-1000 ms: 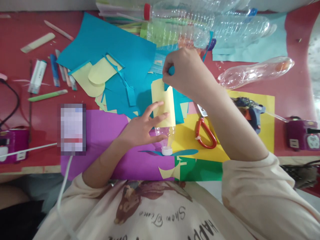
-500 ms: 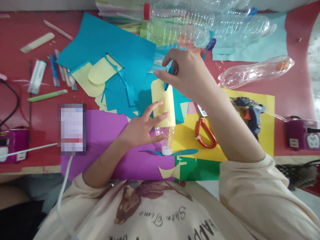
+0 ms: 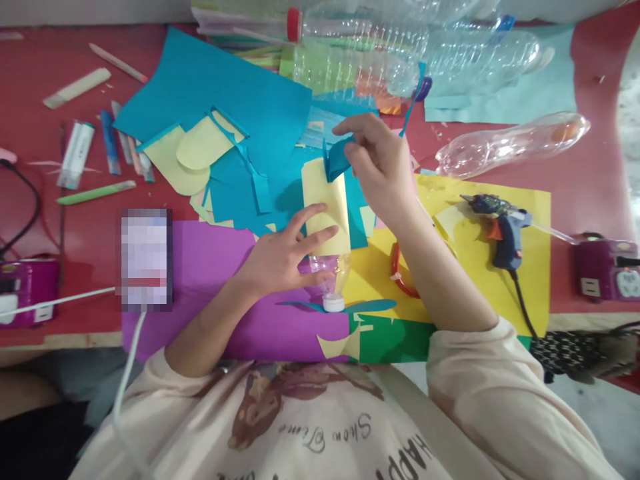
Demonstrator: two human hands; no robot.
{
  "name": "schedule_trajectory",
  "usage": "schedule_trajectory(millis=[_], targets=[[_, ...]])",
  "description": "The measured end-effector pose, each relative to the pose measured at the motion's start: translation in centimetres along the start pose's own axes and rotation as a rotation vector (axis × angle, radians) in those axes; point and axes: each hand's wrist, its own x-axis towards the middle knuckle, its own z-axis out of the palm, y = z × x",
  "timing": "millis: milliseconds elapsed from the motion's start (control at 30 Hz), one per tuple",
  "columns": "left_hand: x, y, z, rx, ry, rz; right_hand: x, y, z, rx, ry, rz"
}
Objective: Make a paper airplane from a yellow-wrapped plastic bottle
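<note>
A small clear plastic bottle [image 3: 330, 270] with a white cap lies with its neck towards me, its body wrapped in pale yellow paper [image 3: 327, 220]. My left hand [image 3: 280, 260] holds it down, fingers across the paper and thumb at the shoulder. Between the thumb and fingers of my right hand [image 3: 383, 157] is a curved blue paper piece [image 3: 339, 159] at the bottle's far end. Whether its lower edge is stuck to the wrap I cannot tell. Under the cap lies a pointed blue paper strip [image 3: 373, 306]. Red-handled scissors [image 3: 397, 273] are partly hidden by my right forearm.
A hot glue gun [image 3: 507, 233] lies on yellow paper at the right. Clear bottles [image 3: 365, 40] line the back, with another bottle [image 3: 510, 143] at right. Blue sheets [image 3: 235, 73] and scraps cover the middle. Left are markers [image 3: 75, 153] and a phone [image 3: 144, 260] with a cable.
My right hand has drawn back and slightly right, and the blue piece now bends over towards it. The glue gun shows more fully. My left hand and the bottle have stayed put.
</note>
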Motion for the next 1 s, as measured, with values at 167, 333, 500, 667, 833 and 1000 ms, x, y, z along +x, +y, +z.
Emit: schedule_trajectory(millis=[167,333,500,667,833,1000], targets=[[0.0,0.0,0.1,0.046,0.01,0.006,0.2,-0.2,-0.5,-0.078,0.03,-0.114],[0.0,0.0,0.2,0.07,0.026,0.009,0.3,-0.5,-0.7,-0.134,-0.012,-0.225],[0.1,0.0,0.2,0.079,0.024,0.015,0.3,-0.2,-0.6,-0.156,-0.06,-0.25],[0.0,-0.2,0.4,0.068,0.05,0.033,0.3,0.3,-0.5,-0.249,-0.132,-0.196],[0.1,-0.4,0.2,-0.006,0.105,0.041,0.4,0.3,-0.4,-0.266,-0.135,-0.209],[1.3,-0.5,-1.6,-0.023,0.214,-0.129,0.3,0.1,-0.4,-0.271,-0.166,-0.182]])
